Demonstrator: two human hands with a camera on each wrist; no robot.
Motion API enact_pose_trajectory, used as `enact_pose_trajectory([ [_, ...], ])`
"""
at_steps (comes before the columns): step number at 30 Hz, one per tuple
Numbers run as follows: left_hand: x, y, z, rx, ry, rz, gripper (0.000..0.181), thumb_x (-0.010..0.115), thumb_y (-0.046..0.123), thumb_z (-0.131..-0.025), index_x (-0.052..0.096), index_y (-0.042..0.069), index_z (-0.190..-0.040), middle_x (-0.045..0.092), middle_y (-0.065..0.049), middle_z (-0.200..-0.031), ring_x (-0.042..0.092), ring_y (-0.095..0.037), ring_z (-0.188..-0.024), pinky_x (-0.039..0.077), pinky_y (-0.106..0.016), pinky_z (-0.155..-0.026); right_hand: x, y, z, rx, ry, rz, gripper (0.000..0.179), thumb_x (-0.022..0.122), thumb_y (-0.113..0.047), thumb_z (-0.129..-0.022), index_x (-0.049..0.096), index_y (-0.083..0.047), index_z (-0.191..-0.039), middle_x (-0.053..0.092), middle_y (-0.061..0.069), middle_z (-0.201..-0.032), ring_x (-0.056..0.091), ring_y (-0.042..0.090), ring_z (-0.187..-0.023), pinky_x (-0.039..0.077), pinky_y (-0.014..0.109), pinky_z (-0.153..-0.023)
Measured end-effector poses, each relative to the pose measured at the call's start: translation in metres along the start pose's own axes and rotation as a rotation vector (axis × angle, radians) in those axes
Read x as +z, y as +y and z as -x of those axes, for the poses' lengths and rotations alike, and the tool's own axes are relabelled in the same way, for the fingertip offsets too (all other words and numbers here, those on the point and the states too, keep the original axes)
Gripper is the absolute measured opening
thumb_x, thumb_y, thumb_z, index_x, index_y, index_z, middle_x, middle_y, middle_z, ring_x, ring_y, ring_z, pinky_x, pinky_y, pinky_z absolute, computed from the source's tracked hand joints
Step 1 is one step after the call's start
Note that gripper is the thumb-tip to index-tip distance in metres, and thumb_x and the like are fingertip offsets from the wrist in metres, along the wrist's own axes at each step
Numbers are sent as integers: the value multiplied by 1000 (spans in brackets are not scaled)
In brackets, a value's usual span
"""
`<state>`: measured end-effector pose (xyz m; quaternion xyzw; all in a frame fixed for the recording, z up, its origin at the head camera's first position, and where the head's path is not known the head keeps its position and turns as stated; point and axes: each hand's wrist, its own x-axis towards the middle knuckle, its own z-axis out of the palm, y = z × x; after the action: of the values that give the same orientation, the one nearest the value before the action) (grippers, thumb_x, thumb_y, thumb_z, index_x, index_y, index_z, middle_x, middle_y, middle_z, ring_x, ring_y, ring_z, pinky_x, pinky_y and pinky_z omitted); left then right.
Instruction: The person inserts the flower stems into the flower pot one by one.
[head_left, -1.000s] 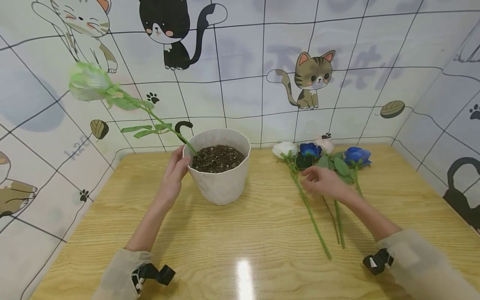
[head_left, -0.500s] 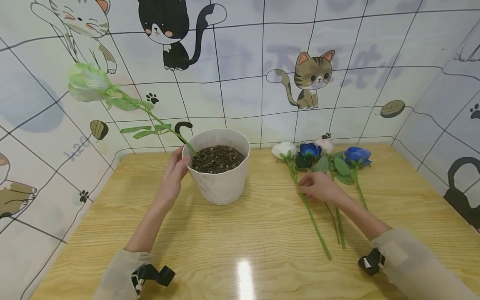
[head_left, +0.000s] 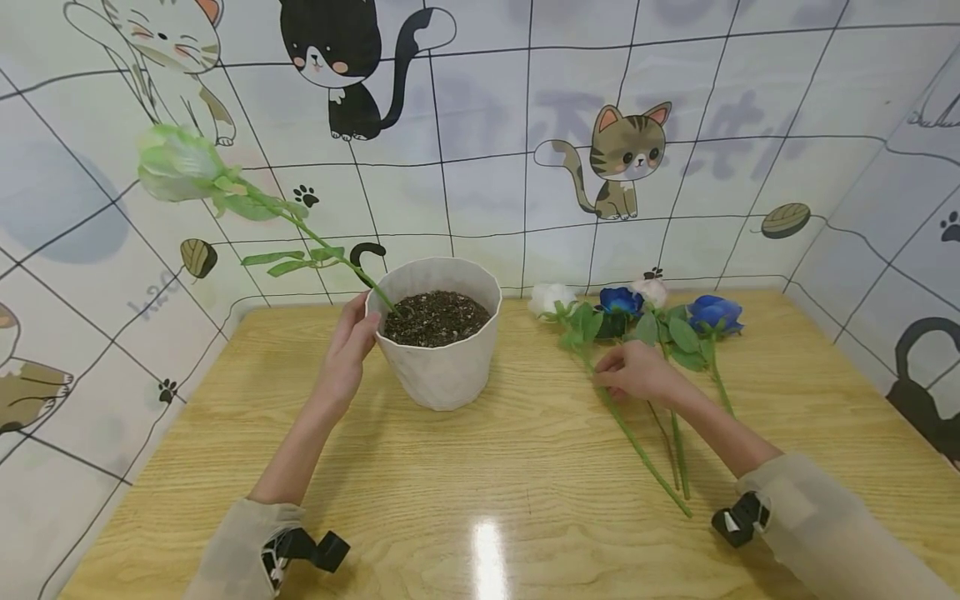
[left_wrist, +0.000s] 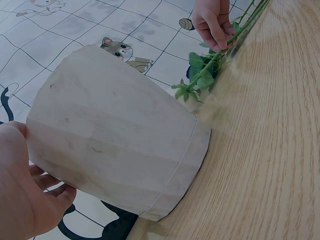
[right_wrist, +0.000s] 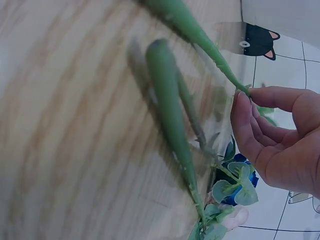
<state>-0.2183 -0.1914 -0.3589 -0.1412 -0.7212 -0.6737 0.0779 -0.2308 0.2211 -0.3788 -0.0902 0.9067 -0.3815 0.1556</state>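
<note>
A white flowerpot (head_left: 442,375) filled with dark soil (head_left: 435,318) stands on the wooden table, a pale green rose (head_left: 180,164) leaning out of it to the left. My left hand (head_left: 350,354) grips the pot's left side near the rim; the left wrist view shows its thumb and fingers around the wall (left_wrist: 115,130). To the right, my right hand (head_left: 637,372) pinches the stem of a white rose (head_left: 552,300) between thumb and forefinger, clearly seen on the green stem (right_wrist: 220,60) in the right wrist view.
Beside the right hand lie a dark blue rose (head_left: 621,301), a pale pink rose (head_left: 651,292) and a brighter blue rose (head_left: 715,313), their stems pointing toward me. A cat-patterned sheet (head_left: 480,192) rises behind the table (head_left: 420,500).
My right hand has come down and left onto the white rose's stem and taken hold. The white rose has shifted left and turned, its stem end swinging right. My left hand stays put.
</note>
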Motion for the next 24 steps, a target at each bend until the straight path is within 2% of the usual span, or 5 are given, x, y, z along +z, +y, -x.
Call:
enact_pose_trajectory([
  [7,0,1,1,-3,6,-9,51,36,24,-110,29,0,-154,33,-15,-155,33,-25,-142,22,-43,-122,-7,-10,2,-14,-19,-74,34,62,-11,-98,61,15,-120,68,20,-97,69,26,-78,59,41,-75],
  [15,0,1,1,-4,-1,-15,53,37,26,-110,28,1,-155,31,-14,-157,31,-25,-144,21,-44,-122,-19,-27,10,-60,-9,-146,40,61,-15,-100,56,13,-128,66,25,-114,71,28,-88,56,49,-90],
  [21,-1,1,0,-8,-4,-20,53,37,27,-110,27,1,-155,31,-13,-158,30,-25,-145,21,-44,-122,-30,-45,13,-81,35,-162,38,63,-17,-100,58,9,-127,68,22,-114,71,27,-89,54,51,-94],
  [24,0,1,0,-8,-1,-14,52,37,26,-110,28,1,-155,31,-13,-158,31,-24,-145,21,-44,-122,-35,-54,14,-96,62,-163,37,63,-18,-101,58,8,-127,69,20,-112,71,26,-89,55,47,-94],
])
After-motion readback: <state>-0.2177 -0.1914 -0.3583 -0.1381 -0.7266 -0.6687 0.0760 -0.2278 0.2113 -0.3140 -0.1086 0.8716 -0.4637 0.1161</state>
